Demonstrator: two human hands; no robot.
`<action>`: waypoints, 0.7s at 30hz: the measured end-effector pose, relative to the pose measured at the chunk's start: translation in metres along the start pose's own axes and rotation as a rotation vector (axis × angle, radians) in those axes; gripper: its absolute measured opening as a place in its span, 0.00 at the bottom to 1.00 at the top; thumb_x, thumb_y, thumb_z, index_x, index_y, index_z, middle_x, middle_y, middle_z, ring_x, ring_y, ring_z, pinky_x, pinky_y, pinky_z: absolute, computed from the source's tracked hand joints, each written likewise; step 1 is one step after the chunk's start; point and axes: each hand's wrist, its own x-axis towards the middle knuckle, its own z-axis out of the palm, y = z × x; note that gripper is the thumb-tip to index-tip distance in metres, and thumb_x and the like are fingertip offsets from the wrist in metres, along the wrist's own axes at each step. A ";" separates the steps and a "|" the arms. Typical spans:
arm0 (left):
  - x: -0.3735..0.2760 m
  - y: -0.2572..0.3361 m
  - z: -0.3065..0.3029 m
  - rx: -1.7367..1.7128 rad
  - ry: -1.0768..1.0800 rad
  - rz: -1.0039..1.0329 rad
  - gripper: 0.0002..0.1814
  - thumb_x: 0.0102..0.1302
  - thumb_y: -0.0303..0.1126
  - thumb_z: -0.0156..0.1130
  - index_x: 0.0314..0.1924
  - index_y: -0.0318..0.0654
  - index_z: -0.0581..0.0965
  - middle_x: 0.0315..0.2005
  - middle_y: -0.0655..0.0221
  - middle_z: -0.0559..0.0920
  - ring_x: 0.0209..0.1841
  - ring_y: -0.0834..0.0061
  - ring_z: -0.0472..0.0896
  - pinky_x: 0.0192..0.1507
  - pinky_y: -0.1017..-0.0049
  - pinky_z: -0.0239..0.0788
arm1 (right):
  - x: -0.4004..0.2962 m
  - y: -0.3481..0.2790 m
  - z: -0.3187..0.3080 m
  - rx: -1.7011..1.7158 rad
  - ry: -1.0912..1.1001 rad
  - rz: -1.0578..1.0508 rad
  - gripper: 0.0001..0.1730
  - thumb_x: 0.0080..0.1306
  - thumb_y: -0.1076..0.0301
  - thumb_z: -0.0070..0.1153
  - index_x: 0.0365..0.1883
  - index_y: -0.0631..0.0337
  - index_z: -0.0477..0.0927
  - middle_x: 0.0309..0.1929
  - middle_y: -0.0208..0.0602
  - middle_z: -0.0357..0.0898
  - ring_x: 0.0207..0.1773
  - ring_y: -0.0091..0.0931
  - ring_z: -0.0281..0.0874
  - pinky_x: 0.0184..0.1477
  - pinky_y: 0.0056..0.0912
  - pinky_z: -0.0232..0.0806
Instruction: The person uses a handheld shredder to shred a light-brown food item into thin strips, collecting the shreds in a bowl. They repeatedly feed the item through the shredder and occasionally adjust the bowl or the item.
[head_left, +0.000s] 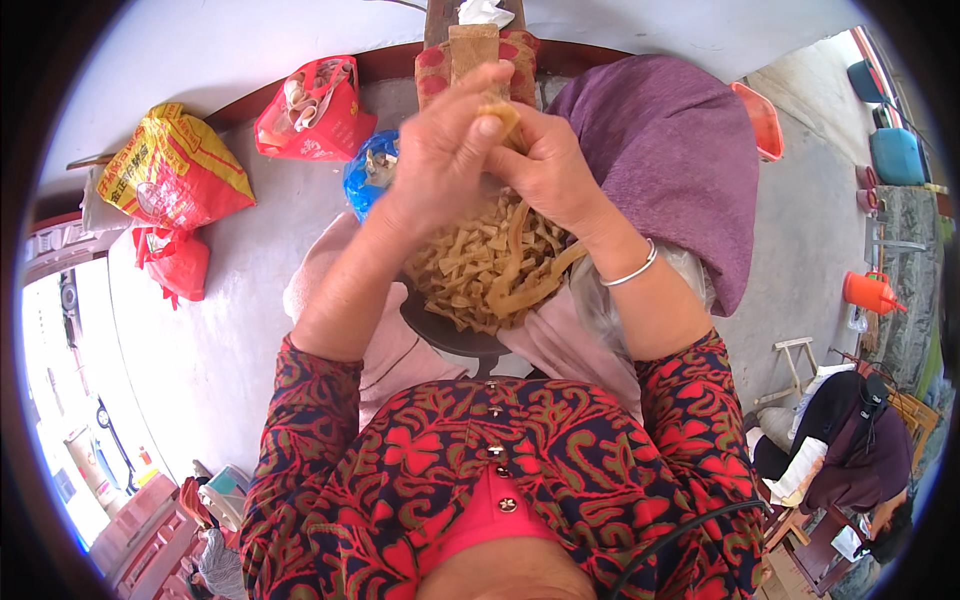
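My left hand (446, 150) and my right hand (547, 161) meet in front of me, above a dark round pan heaped with short tan strips (472, 255). Between the thumb and fingers of my right hand is a folded yellowish-tan strip (504, 116); its lower part is hidden by the fingers. My left hand, somewhat blurred, lies against the same piece with its thumb near the top. Longer tan strips (517, 296) rest on the heap, under my right wrist. Behind the hands a flat brown block (474, 52) stands upright against a red-dotted cushion (433, 75).
A blue plastic bag (360, 199) and a red bag with rolled pieces (319, 112) stand at the left, with a yellow-red sack (180, 172) farther out. Purple cloth (660, 150) bulges at the right. A person (847, 442) sits at the lower right.
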 end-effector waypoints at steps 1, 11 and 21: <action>-0.006 0.000 0.006 -0.013 -0.028 -0.095 0.22 0.74 0.43 0.49 0.47 0.27 0.76 0.59 0.56 0.74 0.58 0.73 0.71 0.61 0.73 0.61 | 0.001 0.004 0.001 -0.270 0.057 -0.142 0.11 0.67 0.68 0.55 0.43 0.65 0.78 0.25 0.34 0.78 0.23 0.21 0.73 0.25 0.25 0.66; -0.018 -0.026 0.003 -0.037 0.101 -0.313 0.16 0.50 0.19 0.51 0.40 0.33 0.78 0.35 0.66 0.80 0.38 0.74 0.79 0.38 0.81 0.68 | 0.003 -0.010 -0.005 0.364 0.045 0.508 0.21 0.71 0.56 0.46 0.23 0.61 0.77 0.10 0.19 0.56 0.12 0.15 0.50 0.16 0.22 0.47; -0.019 -0.011 -0.001 0.150 0.145 -0.146 0.04 0.54 0.19 0.51 0.29 0.34 0.73 0.21 0.65 0.77 0.21 0.74 0.75 0.26 0.73 0.68 | 0.003 0.000 -0.011 0.635 0.060 0.729 0.08 0.58 0.66 0.59 0.28 0.60 0.75 0.14 0.20 0.63 0.12 0.14 0.54 0.14 0.20 0.49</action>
